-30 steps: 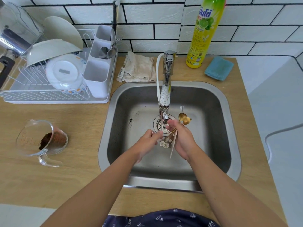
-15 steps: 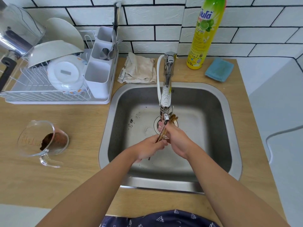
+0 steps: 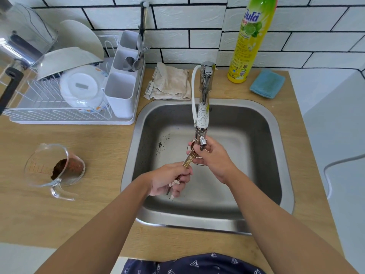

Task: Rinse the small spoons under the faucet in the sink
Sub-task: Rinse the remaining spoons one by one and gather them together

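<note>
Spoons: we find the small spoons (image 3: pixel 189 161) bunched together over the sink (image 3: pixel 276 123), just below the faucet (image 3: pixel 201 123).
Long axis: the bundle runs on a diagonal, handle ends low and toward the person's left, bowl ends up and right under the spout.
Left hand: our reading is that the left hand (image 3: pixel 169 179) has its fingers curled round the handle ends; a flower-shaped decoration shows at its fingers.
Right hand: the right hand (image 3: pixel 212 157) is folded over the bowl ends directly under the spout; the bowls themselves are hidden from us.
Nearer hand: the right hand is at the outlet, touching or nearly so; the left sits lower and closer to the body.
Water: we cannot tell whether a stream is running.
Judgement: the next move depends on keeping the bowl ends under the spout, so the left hand steers the angle.
Surface: a glass measuring jug (image 3: pixel 55 169) with brown grounds stands well apart, left of the sink.
</note>
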The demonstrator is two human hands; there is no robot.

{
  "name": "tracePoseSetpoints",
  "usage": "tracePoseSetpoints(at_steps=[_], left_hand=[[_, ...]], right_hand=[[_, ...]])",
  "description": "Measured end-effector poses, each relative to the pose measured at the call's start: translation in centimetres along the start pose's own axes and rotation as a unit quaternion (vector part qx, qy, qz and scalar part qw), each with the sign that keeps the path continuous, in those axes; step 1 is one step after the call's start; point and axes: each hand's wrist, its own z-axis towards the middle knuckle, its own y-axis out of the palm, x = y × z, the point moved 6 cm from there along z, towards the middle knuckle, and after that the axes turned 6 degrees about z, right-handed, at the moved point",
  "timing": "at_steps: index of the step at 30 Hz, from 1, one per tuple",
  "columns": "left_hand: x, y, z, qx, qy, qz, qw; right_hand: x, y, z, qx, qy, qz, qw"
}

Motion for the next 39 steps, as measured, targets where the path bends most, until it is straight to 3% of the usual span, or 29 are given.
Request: tracePoseSetpoints(at_steps=[6,11,15,23,30,39], left_hand=[[-0.2,-0.8,-0.2,0.005,0.032,-0.042,0.999],[-0.7,-0.4,-0.1,-0.015,0.014,-0.025,0.999],[-0.7,-0.4,0.0,-0.002,0.01,-0.019,1.0],[-0.8,-0.5,0.0,0.009,0.019,-0.046,0.999],[-0.8,-0.6,0.2,0.049,0.054,0.007,0.997],[-1.2,-0.9,0.2,0.059,0.052,0.006,0.997]], right_hand=[[0.4,-1.4,-0.2,0.015,0.014,0.078,0.997],[0.1,-1.4,0.0,0.001,-0.002,-0.043,0.999],[0.3,-1.5,0.2,0.023,-0.004,-0.075,0.997],[1.7,-2.0,-0.4,0.025,0.056,0.065,0.996],[1.6,-2.8,-0.7,0.113,0.028,0.025,0.993],[1.3,-1.5,-0.6,0.091,0.001,-0.046,0.995]])
